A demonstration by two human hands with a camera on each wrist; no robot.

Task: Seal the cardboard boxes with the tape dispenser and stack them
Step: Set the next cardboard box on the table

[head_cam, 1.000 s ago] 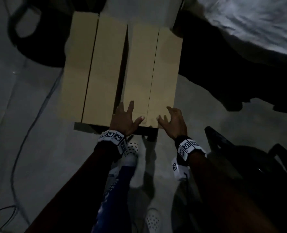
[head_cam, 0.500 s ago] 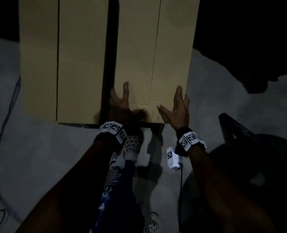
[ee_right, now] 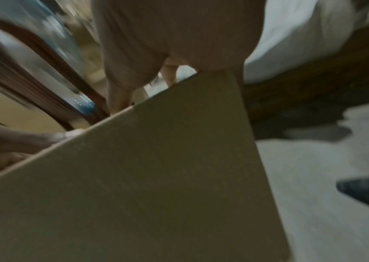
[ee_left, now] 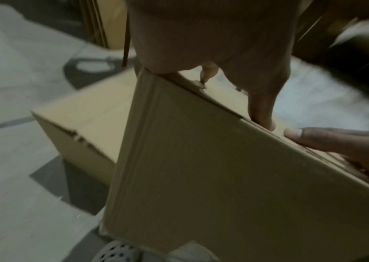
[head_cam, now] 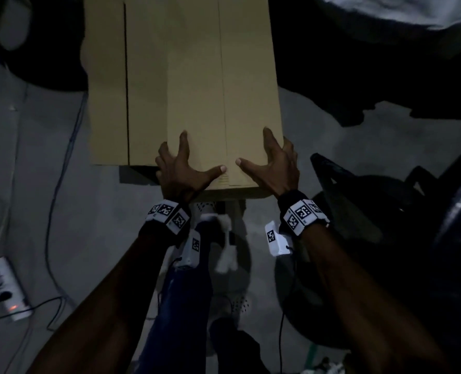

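Both hands hold a long cardboard box [head_cam: 224, 90] with closed top flaps by its near end. My left hand [head_cam: 180, 168] grips the near left corner, thumb on top. My right hand [head_cam: 272, 166] grips the near right corner the same way. The held box is off the floor and overlaps a second cardboard box [head_cam: 107, 76] that lies on the floor to its left. The left wrist view shows the held box [ee_left: 201, 168] raised above the floor box [ee_left: 84, 127]. In the right wrist view, the held box [ee_right: 156, 177] fills the frame. No tape dispenser is in view.
A power strip [head_cam: 5, 290] with a cable [head_cam: 59, 184] lies on the grey floor at the left. A dark chair [head_cam: 358, 201] stands close on the right. A bed with a white sheet [head_cam: 385, 9] is at the back right. My feet [head_cam: 205, 209] are under the box's near end.
The right-hand box has come up off the floor and shifted left, closing the gap and overlapping the other box. Both hands moved from resting on its end to gripping its corners.
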